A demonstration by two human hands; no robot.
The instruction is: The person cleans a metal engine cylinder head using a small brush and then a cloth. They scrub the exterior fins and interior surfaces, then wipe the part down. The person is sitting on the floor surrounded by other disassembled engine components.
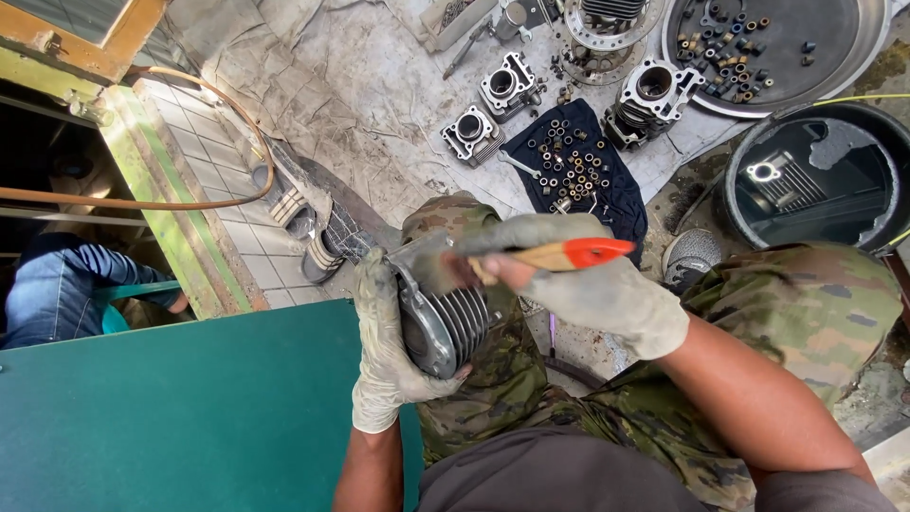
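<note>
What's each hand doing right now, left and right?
Left hand: closed around a finned engine cylinder, holding it up.
Right hand: closed on a brush with a wooden, orange-tipped handle, bristle end against the cylinder.

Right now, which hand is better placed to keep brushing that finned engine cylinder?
The right hand: it already grips the orange-handled brush with the bristle end against the finned cylinder. The left hand is fully occupied cradling the cylinder from underneath.

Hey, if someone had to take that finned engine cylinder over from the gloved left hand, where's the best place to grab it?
Probably by the finned barrel of the cylinder, from its right side. The left hand covers the left and underside, and the brush in the right hand works the top flange.
</note>
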